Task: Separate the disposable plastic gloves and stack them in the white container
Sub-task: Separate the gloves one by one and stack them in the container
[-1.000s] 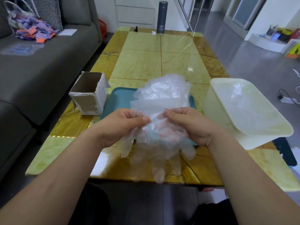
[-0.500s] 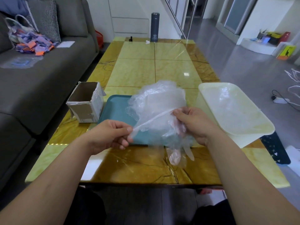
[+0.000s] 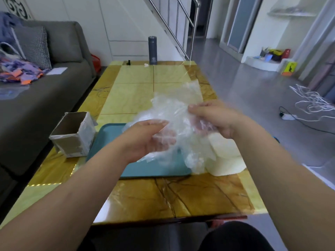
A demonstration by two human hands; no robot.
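Clutches the bunch of plastic gloves point(image 3: 174, 109) at centre frame with the left grip point(image 3: 146, 136), curling fingers into the film; pinches its right side with the right grip point(image 3: 213, 118), over the teal tray point(image 3: 108, 142) and white container point(image 3: 228, 160), lower right of centre on the desk point(image 3: 137, 91)

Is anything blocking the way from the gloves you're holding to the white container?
Nothing visible does. The left hand and right hand hold the gloves just in front of the white container; its opening is hidden behind them.
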